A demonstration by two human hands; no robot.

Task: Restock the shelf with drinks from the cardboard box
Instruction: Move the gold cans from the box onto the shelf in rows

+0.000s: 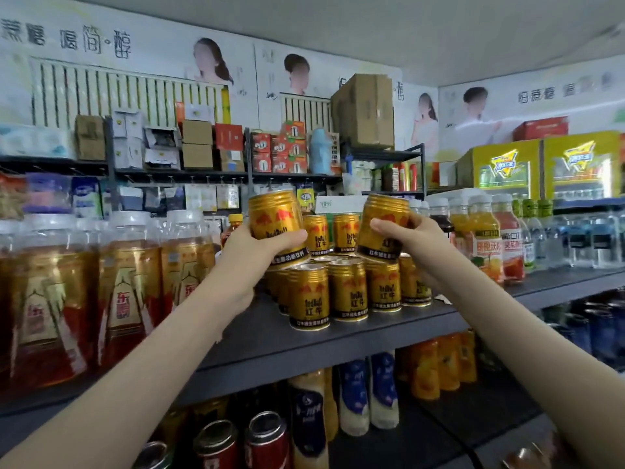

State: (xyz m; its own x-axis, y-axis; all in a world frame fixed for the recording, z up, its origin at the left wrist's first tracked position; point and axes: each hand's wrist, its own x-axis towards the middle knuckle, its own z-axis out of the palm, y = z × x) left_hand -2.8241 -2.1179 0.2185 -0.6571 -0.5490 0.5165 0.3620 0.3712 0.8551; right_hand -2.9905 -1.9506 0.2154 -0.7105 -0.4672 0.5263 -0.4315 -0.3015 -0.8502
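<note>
My left hand (260, 247) grips a gold drink can (275, 218), held tilted above the left end of the stacked gold cans (348, 289) on the dark shelf (304, 340). My right hand (411, 240) grips a second gold can (384, 221), tilted over the right part of the same stack. The stack has a front row standing on the shelf and more cans on a second layer behind. The cardboard box the drinks come from is out of view.
Large tea bottles (128, 299) crowd the shelf to the left of the cans. Juice and water bottles (487, 238) stand to the right. Lower shelves hold cans and bottles (351, 401). Boxes (365, 110) sit on the top racks behind.
</note>
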